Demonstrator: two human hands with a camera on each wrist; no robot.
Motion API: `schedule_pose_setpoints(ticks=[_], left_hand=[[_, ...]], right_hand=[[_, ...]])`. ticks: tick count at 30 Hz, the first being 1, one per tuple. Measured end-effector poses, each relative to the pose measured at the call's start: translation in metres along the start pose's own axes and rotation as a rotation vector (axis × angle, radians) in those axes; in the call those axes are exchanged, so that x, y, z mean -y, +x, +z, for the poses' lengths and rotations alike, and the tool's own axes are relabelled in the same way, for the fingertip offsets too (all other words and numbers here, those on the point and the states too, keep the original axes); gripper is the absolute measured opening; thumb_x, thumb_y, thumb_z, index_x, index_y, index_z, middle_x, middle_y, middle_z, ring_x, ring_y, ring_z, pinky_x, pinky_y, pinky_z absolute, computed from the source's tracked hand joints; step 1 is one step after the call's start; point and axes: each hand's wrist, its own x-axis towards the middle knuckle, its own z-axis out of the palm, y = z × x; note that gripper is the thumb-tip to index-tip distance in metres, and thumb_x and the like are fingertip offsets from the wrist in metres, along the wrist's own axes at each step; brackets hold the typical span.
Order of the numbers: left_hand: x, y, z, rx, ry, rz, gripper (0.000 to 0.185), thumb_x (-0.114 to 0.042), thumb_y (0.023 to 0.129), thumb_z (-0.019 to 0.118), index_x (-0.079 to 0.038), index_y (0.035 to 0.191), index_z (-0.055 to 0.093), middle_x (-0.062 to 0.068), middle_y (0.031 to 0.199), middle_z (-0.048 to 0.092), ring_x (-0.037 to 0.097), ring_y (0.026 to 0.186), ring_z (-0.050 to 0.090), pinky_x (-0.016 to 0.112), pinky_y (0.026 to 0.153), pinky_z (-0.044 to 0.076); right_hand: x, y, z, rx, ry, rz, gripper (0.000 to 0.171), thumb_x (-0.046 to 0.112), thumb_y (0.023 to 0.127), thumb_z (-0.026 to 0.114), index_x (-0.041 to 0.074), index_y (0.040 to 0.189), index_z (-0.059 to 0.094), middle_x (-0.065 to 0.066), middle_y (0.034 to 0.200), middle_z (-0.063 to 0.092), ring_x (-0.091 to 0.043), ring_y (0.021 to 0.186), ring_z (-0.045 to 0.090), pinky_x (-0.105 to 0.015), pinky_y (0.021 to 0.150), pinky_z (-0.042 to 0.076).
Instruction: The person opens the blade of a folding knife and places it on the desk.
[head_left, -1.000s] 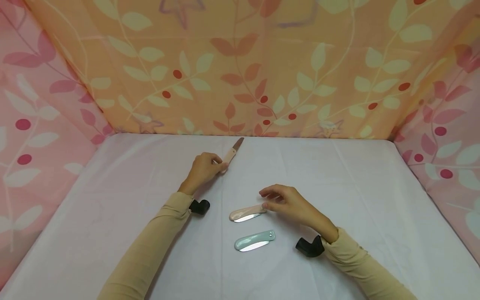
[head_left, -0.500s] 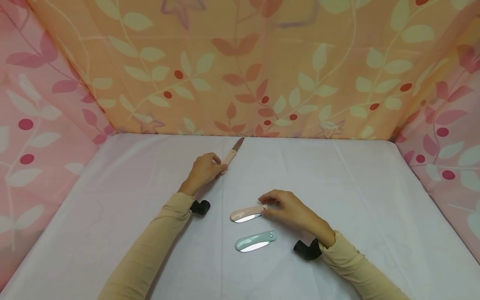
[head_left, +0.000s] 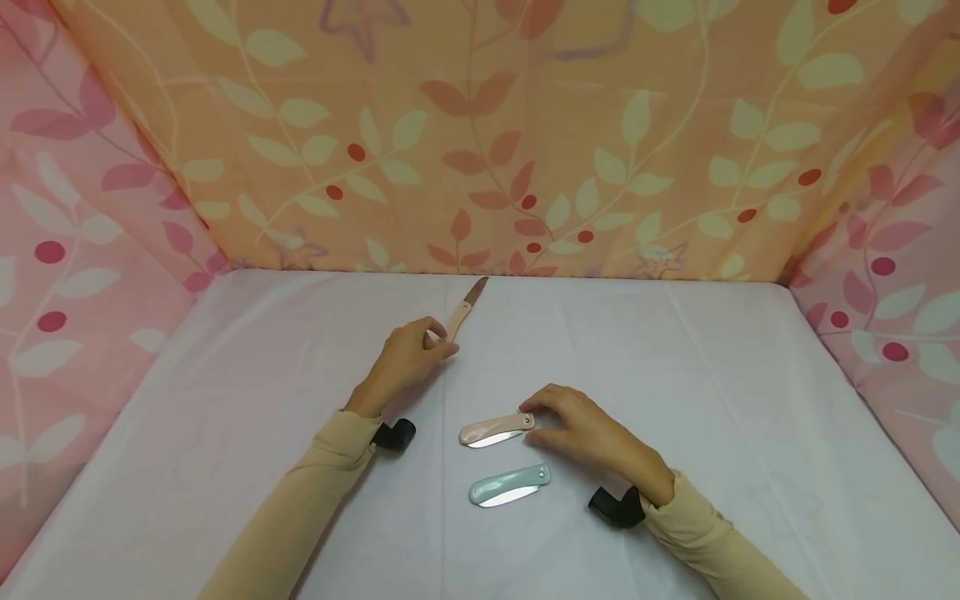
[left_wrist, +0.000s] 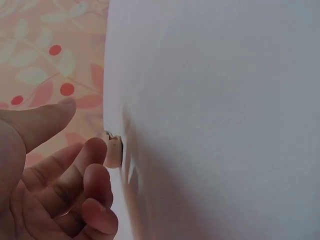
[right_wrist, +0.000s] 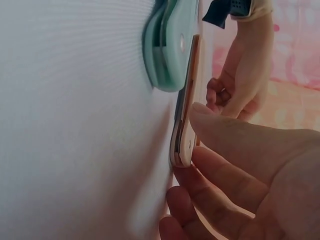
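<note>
**Two hands, three folding knives on the white cloth**

As I look down from the head camera, the nearest thing to me is the green folding knife (head_left: 509, 486), lying shut on the white tablecloth (head_left: 712, 392) with its steel edge toward me, touched by neither hand. Just beyond it lies the pink folding knife (head_left: 495, 431), also folded, roughly parallel to the green one and close beside it but apart. My right hand (head_left: 581, 429) is at this knife's right end: in the right wrist view the thumb lies on one face of the handle end and the fingertips (right_wrist: 200, 182) meet the other, so I read it as pinching the pink folding knife, which rests flat on the cloth. A black wrist camera (head_left: 617, 507) sits by that beige sleeve (head_left: 705, 542).

Farther out and to the left, my left hand (head_left: 405, 358) has curled fingers at the butt of the open knife (head_left: 463, 311), whose pale handle and dark blade point up and right toward the far edge. In the left wrist view the fingers touch the handle's end; I cannot tell whether they grasp it. Behind stands the leaf-patterned orange cloth wall (head_left: 480, 133).
</note>
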Motion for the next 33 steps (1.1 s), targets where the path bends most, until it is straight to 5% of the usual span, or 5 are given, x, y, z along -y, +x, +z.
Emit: schedule_pose_setpoints(ticks=[11, 24, 33], left_hand=[[-0.005, -0.029, 0.007, 0.098, 0.036, 0.128, 0.032, -0.025, 0.089, 0.075, -0.007, 0.114, 0.064, 0.003, 0.078, 0.065, 0.015, 0.071, 0.055, 0.028, 0.067, 0.044], [-0.023, -0.047, 0.012, 0.355, 0.102, 0.19, 0.024, -0.024, 0.086, 0.078, -0.009, 0.103, 0.07, -0.002, 0.079, 0.06, 0.01, 0.072, 0.053, 0.024, 0.066, 0.044], [-0.023, -0.05, 0.015, 0.394, 0.148, 0.251, 0.021, -0.022, 0.086, 0.078, -0.009, 0.1, 0.07, -0.004, 0.074, 0.056, 0.008, 0.07, 0.05, 0.022, 0.066, 0.042]], right_hand=[[-0.005, -0.008, -0.001, -0.004, -0.009, -0.013, 0.034, 0.016, 0.086, 0.077, 0.006, 0.117, 0.069, -0.002, 0.111, 0.068, -0.021, 0.108, 0.062, -0.041, 0.096, 0.049], [-0.005, -0.008, 0.001, -0.018, -0.008, -0.01, 0.031, 0.013, 0.087, 0.076, 0.007, 0.116, 0.069, -0.002, 0.111, 0.067, -0.021, 0.106, 0.062, -0.04, 0.094, 0.049], [-0.004, -0.007, 0.003, -0.045, -0.04, -0.005, 0.025, 0.013, 0.086, 0.076, 0.01, 0.11, 0.069, 0.001, 0.104, 0.067, -0.018, 0.1, 0.062, -0.038, 0.09, 0.049]])
